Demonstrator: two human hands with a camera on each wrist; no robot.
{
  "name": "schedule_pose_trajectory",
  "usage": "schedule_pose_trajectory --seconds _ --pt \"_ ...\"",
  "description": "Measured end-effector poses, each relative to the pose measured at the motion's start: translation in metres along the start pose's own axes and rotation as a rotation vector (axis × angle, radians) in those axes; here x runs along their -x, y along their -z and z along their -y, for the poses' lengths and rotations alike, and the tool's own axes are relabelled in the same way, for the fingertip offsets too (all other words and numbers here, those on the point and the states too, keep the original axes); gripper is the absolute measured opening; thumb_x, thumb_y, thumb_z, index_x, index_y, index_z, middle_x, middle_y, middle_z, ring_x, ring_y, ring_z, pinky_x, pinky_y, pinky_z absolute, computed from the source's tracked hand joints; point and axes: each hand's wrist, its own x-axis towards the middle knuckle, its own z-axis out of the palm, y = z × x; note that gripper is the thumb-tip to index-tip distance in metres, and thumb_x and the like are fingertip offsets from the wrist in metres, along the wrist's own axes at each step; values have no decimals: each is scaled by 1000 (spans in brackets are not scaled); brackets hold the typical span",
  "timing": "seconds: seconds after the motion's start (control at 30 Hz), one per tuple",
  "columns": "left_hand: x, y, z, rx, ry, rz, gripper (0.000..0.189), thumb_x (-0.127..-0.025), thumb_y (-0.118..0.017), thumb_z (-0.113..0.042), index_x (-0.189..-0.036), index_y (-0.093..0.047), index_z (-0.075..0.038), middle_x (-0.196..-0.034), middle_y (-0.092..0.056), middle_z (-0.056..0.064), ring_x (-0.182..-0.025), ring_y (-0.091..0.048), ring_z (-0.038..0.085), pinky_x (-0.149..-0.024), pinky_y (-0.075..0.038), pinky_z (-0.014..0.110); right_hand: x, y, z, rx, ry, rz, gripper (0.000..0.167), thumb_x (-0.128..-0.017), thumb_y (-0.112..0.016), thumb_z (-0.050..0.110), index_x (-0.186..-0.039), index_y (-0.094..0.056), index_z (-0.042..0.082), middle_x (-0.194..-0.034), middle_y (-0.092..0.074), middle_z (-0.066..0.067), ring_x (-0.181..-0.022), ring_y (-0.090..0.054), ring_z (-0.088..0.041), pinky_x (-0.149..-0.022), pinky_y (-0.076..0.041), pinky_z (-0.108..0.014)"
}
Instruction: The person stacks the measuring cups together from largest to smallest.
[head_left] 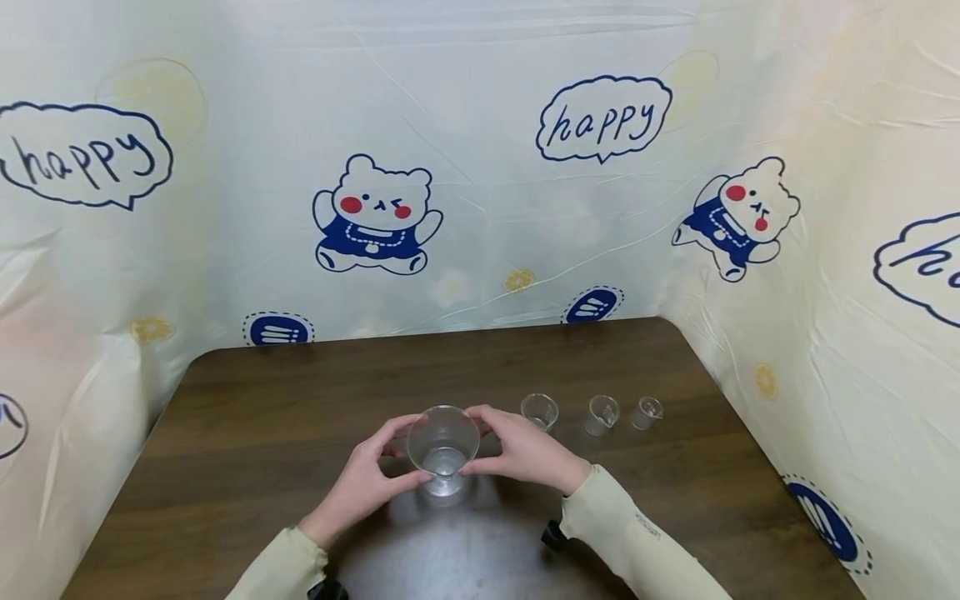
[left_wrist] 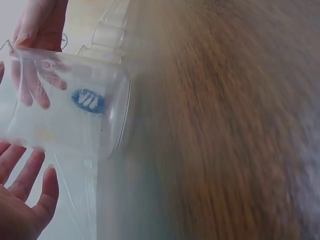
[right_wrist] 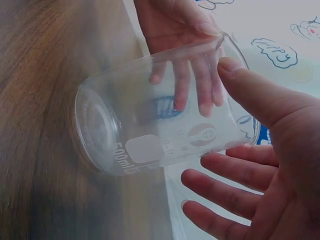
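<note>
A large clear glass beaker [head_left: 443,442] is held upright between both hands near the middle of the table. My left hand [head_left: 366,473] grips its left side close to the rim, thumb in front and fingers behind. On the opposite side my right hand [head_left: 525,448] grips it the same way. In the right wrist view the beaker [right_wrist: 150,120] bears a 500 ml mark and a white label patch. Its base is close to the wood; whether it touches, I cannot tell. Nearest the right hand is a smaller beaker [head_left: 540,408].
Two still smaller beakers [head_left: 602,416] [head_left: 647,412] continue the row to the right, decreasing in size. The dark wooden table [head_left: 300,400] meets a pale printed curtain [head_left: 480,217] at the back and sides.
</note>
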Motion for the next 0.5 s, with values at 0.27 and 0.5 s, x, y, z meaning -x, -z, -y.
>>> schedule_pose_trajectory --seconds 0.27,0.5 --pt "-7 -15 -2 29 0 23 72 -82 -92 -27 -144 -57 -24 -140 -65 -3 -123 -61 18 -89 -55 47 13 6 -8 -40 -24 -8 70 -86 -85 45 -142 -56 14 -129 -68 2 -114 -66 -12 -99 -55 -48" --pt "-8 -24 -4 32 -12 8 73 -80 -93 -28 -144 -58 -24 -139 -65 -5 -122 -61 16 -92 -54 51 19 8 -15 -68 -10 -25 68 -86 -87 39 -141 -57 13 -127 -68 3 -112 -67 -13 -97 -55 -50"
